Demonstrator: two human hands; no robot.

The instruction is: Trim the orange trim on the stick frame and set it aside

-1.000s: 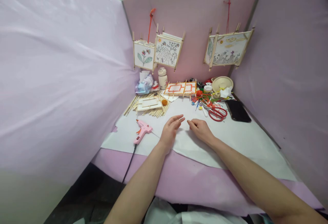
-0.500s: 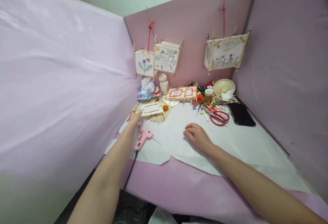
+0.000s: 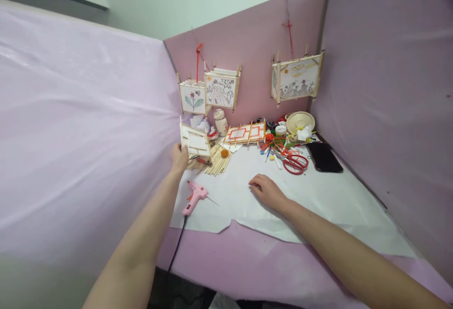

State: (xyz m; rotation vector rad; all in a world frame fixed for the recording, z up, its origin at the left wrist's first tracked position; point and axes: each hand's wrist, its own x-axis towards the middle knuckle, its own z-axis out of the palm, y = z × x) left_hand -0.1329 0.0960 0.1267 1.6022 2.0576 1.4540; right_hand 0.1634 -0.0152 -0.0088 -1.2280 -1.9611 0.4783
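So the left hand point(image 3: 179, 158) had lifted the white stick frame point(image 3: 194, 141) off the stick pile point(image 3: 212, 162), grip clamped on it mid-left of frame; the right hand point(image 3: 268, 192) stayed flat, grip loose, on the worktop point(image 3: 318, 191).

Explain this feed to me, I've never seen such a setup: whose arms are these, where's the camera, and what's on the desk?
No machine here: a person's two bare arms, filmed by a camera on their head looking forward and down. The left hand holds up a small white panel framed in wooden sticks above a pile of sticks. The right hand rests flat on the white paper sheet. On the sheet lie a pink glue gun, red scissors and a black phone. Paper lanterns hang on the back wall.
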